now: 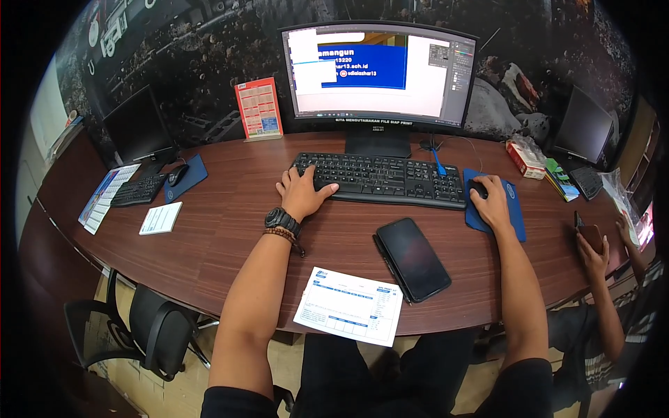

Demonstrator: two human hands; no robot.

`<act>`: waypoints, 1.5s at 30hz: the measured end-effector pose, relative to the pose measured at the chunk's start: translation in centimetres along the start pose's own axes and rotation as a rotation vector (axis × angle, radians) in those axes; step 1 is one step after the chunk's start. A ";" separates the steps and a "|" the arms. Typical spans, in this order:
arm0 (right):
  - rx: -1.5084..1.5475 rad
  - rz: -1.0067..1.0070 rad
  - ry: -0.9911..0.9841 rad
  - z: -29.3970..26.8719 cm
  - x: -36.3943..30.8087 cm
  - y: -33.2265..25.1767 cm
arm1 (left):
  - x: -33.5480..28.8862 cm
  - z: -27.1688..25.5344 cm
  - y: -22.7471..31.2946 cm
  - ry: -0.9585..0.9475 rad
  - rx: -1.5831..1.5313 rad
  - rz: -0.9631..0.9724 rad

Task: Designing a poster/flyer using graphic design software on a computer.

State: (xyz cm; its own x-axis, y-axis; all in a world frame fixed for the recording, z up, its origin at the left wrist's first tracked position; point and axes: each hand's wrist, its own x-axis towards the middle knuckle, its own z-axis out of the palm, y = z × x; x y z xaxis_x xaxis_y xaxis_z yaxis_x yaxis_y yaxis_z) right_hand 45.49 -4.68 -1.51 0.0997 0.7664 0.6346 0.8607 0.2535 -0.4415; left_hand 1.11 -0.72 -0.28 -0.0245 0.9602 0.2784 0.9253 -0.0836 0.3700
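Resting flat and open-fingered on the black keyboard (380, 179), the left hand (302, 194) covers its left-end keys while the right hand (490, 202) cups a black mouse (477, 188) at three o'clock, a dark phone (412, 258) lying within reach at six.

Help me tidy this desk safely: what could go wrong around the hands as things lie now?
The printed sheet overhangs the front edge of the desk, so a forearm brushing it might knock it to the floor. The dark phone lies between the left hand on the keyboard and the right hand on the mouse; a sweeping elbow could push it toward the edge.
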 end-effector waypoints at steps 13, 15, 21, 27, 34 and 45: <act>-0.002 0.010 -0.009 -0.1 0.0 0.3 | -0.1 0.1 0.1 0.011 0.000 0.011; 0.001 0.009 -0.009 -0.1 0.0 0.2 | -0.1 0.1 0.0 0.013 0.001 0.009; 0.012 -0.009 0.000 0.0 0.0 0.2 | -0.1 0.1 -0.1 0.008 0.005 0.008; 0.011 -0.008 0.008 -0.1 0.1 0.1 | -0.1 0.0 0.0 0.001 0.001 0.009; 0.022 0.014 -0.004 -0.1 -0.1 -0.1 | -0.2 -0.2 0.2 -0.018 0.004 -0.006; 0.013 0.014 0.010 -0.2 -0.2 0.1 | -0.1 0.0 0.2 -0.007 0.014 0.011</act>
State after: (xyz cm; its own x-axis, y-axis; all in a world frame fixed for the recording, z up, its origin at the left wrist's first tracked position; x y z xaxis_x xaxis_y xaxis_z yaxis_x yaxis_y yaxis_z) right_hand 45.67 -4.89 -1.54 0.1169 0.7638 0.6348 0.8527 0.2505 -0.4585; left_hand 1.27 -0.89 -0.21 -0.0116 0.9612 0.2758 0.9308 -0.0904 0.3542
